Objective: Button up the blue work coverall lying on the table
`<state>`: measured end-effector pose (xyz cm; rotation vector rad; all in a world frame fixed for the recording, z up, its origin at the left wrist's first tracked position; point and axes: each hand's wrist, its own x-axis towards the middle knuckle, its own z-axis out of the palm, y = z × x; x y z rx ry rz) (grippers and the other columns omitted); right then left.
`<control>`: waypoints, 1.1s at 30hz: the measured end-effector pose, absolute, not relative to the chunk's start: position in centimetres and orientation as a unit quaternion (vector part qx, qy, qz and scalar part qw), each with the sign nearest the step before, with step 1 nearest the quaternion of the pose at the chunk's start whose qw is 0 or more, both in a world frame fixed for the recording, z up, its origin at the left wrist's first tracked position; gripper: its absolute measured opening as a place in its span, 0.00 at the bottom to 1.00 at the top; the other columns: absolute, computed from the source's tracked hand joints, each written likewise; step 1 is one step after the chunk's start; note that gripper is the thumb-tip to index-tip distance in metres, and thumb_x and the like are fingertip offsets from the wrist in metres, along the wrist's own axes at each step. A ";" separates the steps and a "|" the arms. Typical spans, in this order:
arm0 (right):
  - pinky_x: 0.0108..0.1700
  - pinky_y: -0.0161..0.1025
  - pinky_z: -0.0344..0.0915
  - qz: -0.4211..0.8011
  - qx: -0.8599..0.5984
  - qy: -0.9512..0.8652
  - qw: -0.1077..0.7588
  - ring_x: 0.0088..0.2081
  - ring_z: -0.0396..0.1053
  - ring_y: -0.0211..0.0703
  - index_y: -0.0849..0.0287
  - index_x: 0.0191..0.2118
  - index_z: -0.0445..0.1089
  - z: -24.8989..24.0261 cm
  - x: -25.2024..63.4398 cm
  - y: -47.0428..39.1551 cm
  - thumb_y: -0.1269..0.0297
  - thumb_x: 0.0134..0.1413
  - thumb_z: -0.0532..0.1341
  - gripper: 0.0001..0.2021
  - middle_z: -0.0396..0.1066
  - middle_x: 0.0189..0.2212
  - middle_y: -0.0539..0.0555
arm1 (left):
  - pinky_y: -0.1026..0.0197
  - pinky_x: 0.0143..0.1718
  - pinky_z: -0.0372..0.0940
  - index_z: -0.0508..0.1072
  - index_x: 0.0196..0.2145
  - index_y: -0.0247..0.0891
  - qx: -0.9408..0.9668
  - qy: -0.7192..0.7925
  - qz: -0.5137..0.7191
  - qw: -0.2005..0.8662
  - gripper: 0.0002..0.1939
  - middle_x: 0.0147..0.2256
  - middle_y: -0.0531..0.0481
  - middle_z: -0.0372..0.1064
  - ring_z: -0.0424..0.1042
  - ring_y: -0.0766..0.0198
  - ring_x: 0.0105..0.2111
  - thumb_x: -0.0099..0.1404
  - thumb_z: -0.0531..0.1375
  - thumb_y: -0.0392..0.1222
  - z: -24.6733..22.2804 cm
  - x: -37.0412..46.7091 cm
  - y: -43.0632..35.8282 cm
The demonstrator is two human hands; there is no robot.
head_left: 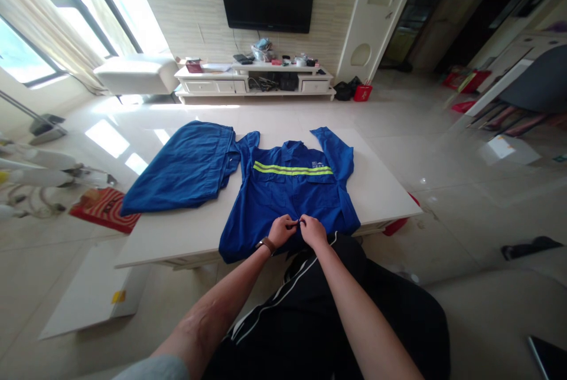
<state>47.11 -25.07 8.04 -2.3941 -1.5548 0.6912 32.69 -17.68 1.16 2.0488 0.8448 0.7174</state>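
In the head view, your blue jacket (278, 198) lies front up on the near half of the tabletop (177, 245), its collar (293, 147) at the far side and its hem toward you, probably so that the front opening runs straight to your fingers. Your left hand (282, 231) and right hand (313, 231) both pinch the jacket's front at the near middle, fingertips almost meeting, which seems to suit fine work on a small spot; what exactly sits between them is too small to tell. The sleeves are bent up toward the far side, perhaps to keep them out of your way. To the left, a folded blue garment (186, 167) lies apart from your hands, likely set there to leave you room. The jacket's cloth looks matt and fairly sturdy, softly creased, crossed by a flat yellow-and-grey band (292, 171) above two flapped chest pockets. The folded garment looks paler and more wrinkled, with a rounded left outline, on a smooth, pale, straight-edged surface.
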 end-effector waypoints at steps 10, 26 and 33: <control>0.41 0.37 0.60 0.236 -0.806 -0.528 0.122 0.44 0.74 0.46 0.47 0.46 0.75 7.5 47.4 -25.0 0.64 0.67 0.54 0.12 0.78 0.46 0.53 | 0.63 0.35 0.62 0.85 0.38 0.38 0.798 0.343 0.279 0.410 0.09 0.31 0.50 0.74 0.70 0.64 0.30 0.61 0.65 0.36 1.1 32.7 -17.6; 0.40 0.36 0.58 0.237 -0.790 -0.545 0.150 0.43 0.73 0.44 0.52 0.46 0.73 6.8 47.5 -24.7 0.65 0.65 0.57 0.09 0.79 0.43 0.54 | 0.64 0.34 0.61 0.84 0.35 0.38 0.786 0.345 0.292 0.421 0.07 0.30 0.51 0.72 0.69 0.67 0.29 0.64 0.66 0.42 1.4 32.8 -17.7; 0.40 0.37 0.57 0.241 -0.790 -0.546 0.138 0.44 0.73 0.45 0.50 0.47 0.72 7.1 47.4 -24.8 0.65 0.67 0.55 0.10 0.78 0.45 0.53 | 0.64 0.34 0.61 0.84 0.36 0.38 0.786 0.350 0.285 0.422 0.08 0.31 0.51 0.72 0.68 0.67 0.29 0.64 0.66 0.42 1.6 32.8 -17.7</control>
